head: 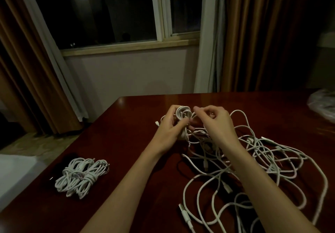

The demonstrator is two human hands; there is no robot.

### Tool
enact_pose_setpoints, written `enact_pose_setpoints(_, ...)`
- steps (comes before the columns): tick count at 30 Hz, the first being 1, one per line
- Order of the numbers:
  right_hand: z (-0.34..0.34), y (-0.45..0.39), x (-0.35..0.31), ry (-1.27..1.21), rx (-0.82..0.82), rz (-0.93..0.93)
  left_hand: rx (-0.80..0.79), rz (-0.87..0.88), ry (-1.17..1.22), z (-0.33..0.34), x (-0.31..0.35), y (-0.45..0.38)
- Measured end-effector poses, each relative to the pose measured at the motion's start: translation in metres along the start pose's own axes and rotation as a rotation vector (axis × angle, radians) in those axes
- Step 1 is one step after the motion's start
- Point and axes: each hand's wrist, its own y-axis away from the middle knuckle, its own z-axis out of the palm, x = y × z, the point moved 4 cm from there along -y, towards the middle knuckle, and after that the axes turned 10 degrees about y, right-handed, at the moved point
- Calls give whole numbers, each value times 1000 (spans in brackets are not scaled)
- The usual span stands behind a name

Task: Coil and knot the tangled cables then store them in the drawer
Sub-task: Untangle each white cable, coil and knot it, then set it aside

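Note:
My left hand (169, 127) grips a small coil of white cable (183, 114) held upright above the dark red table (126, 133). My right hand (216, 122) is right beside it, its fingertips pinching a strand of that same cable near the coil's top. A big tangle of white cables (253, 162) sprawls over the table under and to the right of my right arm, with a USB plug (184, 212) lying at the front. A pile of coiled and knotted white cables (82, 174) rests at the table's left edge. No drawer is in view.
A crumpled clear plastic bag (322, 105) lies at the table's far right. Behind the table are a wall, a dark window (112, 11) and brown curtains (262, 33) on both sides. The floor drops away left of the table.

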Motion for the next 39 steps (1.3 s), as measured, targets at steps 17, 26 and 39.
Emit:
enact_pose_setpoints(17, 8, 2, 11, -570, -225, 374, -181, -154, 289, 25, -2, 1)
enact_pose_setpoints(26, 4, -3, 2, -422, -162, 122, -3, -189, 371, 10, -6, -4)
enact_pose_setpoints(39, 1, 3, -7, 134, 109, -282, 203, -96, 225, -14, -4, -7)
